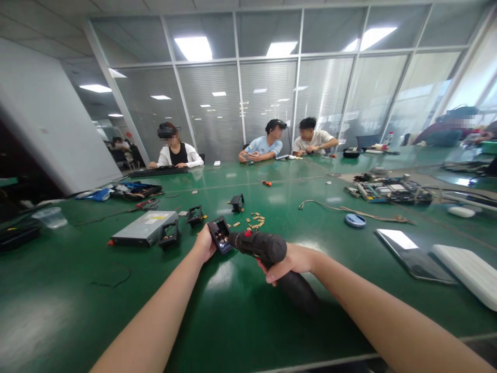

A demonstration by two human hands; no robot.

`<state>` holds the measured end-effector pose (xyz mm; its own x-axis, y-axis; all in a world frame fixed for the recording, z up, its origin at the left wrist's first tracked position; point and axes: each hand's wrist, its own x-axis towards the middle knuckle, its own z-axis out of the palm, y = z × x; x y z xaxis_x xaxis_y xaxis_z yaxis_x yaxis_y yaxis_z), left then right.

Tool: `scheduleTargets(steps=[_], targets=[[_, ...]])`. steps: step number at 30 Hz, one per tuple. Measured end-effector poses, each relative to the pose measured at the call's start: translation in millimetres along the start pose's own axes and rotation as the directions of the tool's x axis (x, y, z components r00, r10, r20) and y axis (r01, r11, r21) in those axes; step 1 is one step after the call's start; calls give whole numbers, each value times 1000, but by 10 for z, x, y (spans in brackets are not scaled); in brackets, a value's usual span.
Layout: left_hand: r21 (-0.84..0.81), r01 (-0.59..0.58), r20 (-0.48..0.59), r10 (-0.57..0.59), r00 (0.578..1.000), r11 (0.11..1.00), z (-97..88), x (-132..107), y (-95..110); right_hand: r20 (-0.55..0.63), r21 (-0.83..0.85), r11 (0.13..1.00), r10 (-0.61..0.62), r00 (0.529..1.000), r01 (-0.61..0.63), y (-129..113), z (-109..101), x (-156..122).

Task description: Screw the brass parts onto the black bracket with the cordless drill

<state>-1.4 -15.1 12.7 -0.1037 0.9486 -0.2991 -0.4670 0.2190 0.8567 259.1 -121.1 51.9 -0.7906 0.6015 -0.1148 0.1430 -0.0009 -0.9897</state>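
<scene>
My left hand (204,243) is closed on a small black plastic part (219,233) with metal contacts showing inside, held just above the green table (240,316). My right hand (289,263) grips a black electric screwdriver (272,256) by its handle. The tool's nose points left and meets the black part. Just beyond, several small brass-coloured pieces (254,221) lie scattered on the table. Two more black plastic parts (195,215) (236,202) stand behind them.
A grey flat metal drive (144,228) lies to the left, with a black bracket (169,235) at its end. A circuit board (392,189), a cable (349,211), a blue round lid (355,220), a dark tablet (413,255) and a white slab (468,272) sit to the right. Three people sit along the far side.
</scene>
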Motion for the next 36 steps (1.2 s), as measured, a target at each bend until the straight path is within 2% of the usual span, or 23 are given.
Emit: scheduleTargets(steps=[12, 21, 29, 33, 36], targets=[[20, 10, 36, -11, 999, 1000, -24, -23, 13, -12, 59, 998, 12, 1000, -11, 54, -2, 58], [30, 13, 18, -14, 1000, 999, -13, -26, 23, -16, 74, 997, -4, 1000, 5, 75, -8, 80], [62, -12, 26, 10, 1000, 998, -25, -43, 31, -34, 92, 995, 29, 999, -25, 119, -36, 76], [80, 3, 60, -8, 998, 997, -26, -50, 39, -25, 99, 995, 35, 999, -32, 139, -43, 81], [25, 16, 53, -17, 998, 1000, -20, -58, 41, -21, 84, 996, 21, 1000, -20, 131, -39, 79]])
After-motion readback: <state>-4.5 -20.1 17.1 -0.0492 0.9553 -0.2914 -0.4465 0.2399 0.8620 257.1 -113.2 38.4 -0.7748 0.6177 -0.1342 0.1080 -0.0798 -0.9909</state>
